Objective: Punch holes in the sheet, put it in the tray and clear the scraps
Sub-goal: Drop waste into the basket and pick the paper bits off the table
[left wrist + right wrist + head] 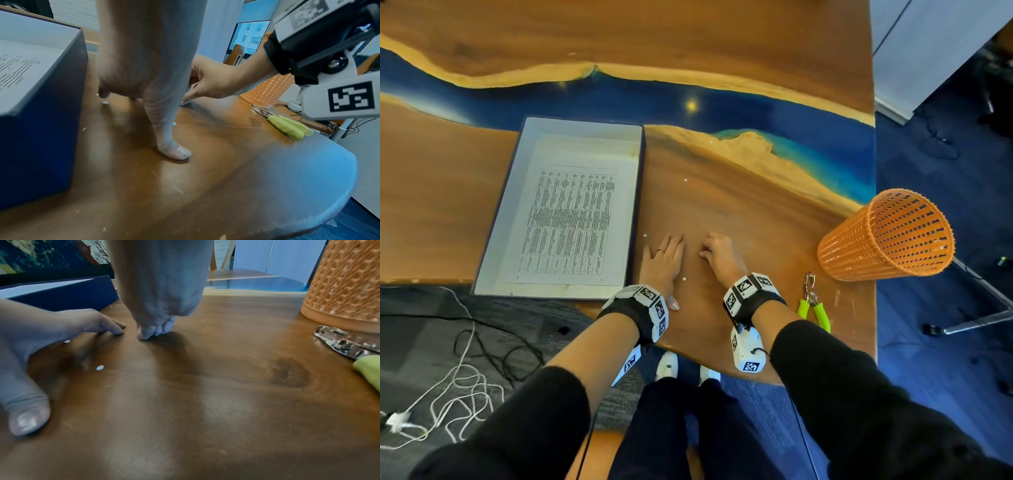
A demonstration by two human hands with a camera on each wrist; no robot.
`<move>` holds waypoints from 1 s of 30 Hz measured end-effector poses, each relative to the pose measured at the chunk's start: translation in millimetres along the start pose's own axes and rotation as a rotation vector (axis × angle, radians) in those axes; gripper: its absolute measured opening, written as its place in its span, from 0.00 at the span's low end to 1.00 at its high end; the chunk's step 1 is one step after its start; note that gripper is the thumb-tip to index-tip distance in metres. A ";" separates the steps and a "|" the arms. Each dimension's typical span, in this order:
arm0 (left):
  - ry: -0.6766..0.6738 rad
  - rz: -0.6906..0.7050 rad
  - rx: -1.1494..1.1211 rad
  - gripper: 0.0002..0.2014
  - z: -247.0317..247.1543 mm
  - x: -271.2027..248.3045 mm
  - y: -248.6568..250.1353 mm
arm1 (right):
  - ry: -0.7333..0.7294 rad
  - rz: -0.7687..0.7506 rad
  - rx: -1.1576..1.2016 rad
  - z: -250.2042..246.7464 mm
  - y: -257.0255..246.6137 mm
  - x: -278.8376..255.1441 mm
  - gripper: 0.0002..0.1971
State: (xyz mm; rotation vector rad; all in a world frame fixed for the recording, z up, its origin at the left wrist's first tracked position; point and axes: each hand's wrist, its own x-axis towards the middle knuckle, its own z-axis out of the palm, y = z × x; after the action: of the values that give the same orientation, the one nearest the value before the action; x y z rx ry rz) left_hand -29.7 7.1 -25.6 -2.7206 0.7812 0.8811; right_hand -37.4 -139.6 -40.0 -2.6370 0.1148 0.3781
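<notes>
The printed sheet (571, 219) lies flat inside the blue-walled tray (496, 233) on the wooden table. Just right of the tray my left hand (666, 260) rests flat on the wood, fingers straight and thumb spread toward the near edge. Beside it my right hand (719, 255) has its fingertips (152, 332) bunched on the table, pinching a small white paper scrap. Other round scraps lie loose: one scrap (683, 279) between my wrists, another scrap (645, 235) by the tray wall, and a third scrap (685, 180) farther back.
The hole punch (814, 308) with green handles lies near the table's front edge, right of my right wrist. An orange mesh basket (887, 236) stands at the right edge. Cables lie on the floor at the left.
</notes>
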 end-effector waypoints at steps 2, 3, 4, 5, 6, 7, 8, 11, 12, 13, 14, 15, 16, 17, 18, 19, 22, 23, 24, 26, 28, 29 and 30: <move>-0.003 -0.004 0.002 0.70 -0.2 0.8 0.6 | -0.014 0.004 -0.029 0.3 -1.0 2.0 0.06; -0.002 -0.008 0.004 0.70 -0.1 0.4 0.8 | -0.019 0.004 -0.048 0.8 -1.4 2.3 0.06; 0.003 -0.011 0.009 0.69 0.4 0.5 0.8 | -0.020 0.001 -0.064 1.6 -1.3 2.1 0.07; 0.011 -0.014 0.015 0.69 1.0 0.7 0.9 | -0.023 -0.005 -0.081 2.2 -1.4 1.4 0.07; 0.016 -0.015 0.024 0.69 1.4 1.2 0.9 | -0.024 -0.013 -0.094 2.7 -1.7 0.5 0.08; 0.015 -0.014 0.033 0.69 1.6 1.1 0.8 | -0.021 -0.017 -0.102 2.9 -2.1 -0.5 0.08; 0.012 -0.014 0.040 0.69 1.3 1.1 0.7 | -0.025 -0.019 -0.106 4.0 -2.1 -0.1 0.09; 0.001 -0.008 0.043 0.71 -0.1 0.7 0.4 | -0.048 -0.004 -0.137 6.1 -1.7 0.6 0.11; -0.001 -0.006 0.045 0.71 -1.0 0.5 0.4 | -0.049 0.002 -0.142 5.5 -1.3 -0.2 0.11; -0.004 -0.004 0.051 0.71 -2.3 0.1 0.5 | -0.048 0.010 -0.135 3.9 -1.6 -1.7 0.11; -0.009 -0.003 0.058 0.71 -3.7 -0.7 0.5 | -0.045 0.015 -0.123 3.0 -1.5 -3.1 0.10; -0.015 -0.003 0.066 0.71 -5.2 -1.1 0.6 | -0.036 0.018 -0.110 0.5 -1.8 -4.7 0.10; -0.022 -0.001 0.077 0.70 -7.6 -1.6 1.2 | -0.029 0.029 -0.087 -2.0 -1.9 -5.2 0.09; -0.030 0.001 0.090 0.70 -9.8 -2.0 2.0 | -0.026 0.052 -0.058 -5.8 -1.8 -5.4 0.08; -0.036 0.002 0.106 0.69 -12.2 -2.6 3.4 | -0.015 0.067 -0.024 -11.9 -1.1 -6.2 0.08; -0.038 -0.003 0.119 0.68 -13.9 -2.3 4.9 | 0.000 0.070 0.004 -17.3 1.0 -6.4 0.09; -0.051 -0.015 0.193 0.66 -22.0 0.0 13.1 | 0.023 0.085 0.051 -43.0 5.6 -12.5 0.10; -0.049 -0.013 0.216 0.65 -25.4 1.3 16.7 | 0.030 0.056 0.025 -52.6 7.6 -16.1 0.08; -0.045 -0.007 0.233 0.64 -29.1 2.3 21.0 | 0.045 0.034 0.034 -62.9 8.6 -19.5 0.08; -0.026 0.026 0.271 0.62 -40.2 1.6 32.6 | 0.132 0.017 0.081 -85.5 16.5 -25.4 0.11; -0.004 0.065 0.304 0.57 -51.6 0.7 45.5 | 0.189 0.046 0.063 -107.0 23.3 -35.2 0.08; 0.007 0.087 0.327 0.53 -55.9 1.4 52.4 | 0.215 0.058 0.064 -117.4 29.5 -40.4 0.07; 0.008 0.104 0.343 0.48 -58.4 3.3 58.9 | 0.261 0.055 0.059 -127.9 35.0 -46.4 0.07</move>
State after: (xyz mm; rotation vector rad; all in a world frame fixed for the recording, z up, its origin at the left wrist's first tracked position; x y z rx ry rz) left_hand -29.9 -62.7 19.3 -2.4033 0.9823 0.6822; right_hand -55.6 -229.2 66.7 -2.6162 0.2786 0.0458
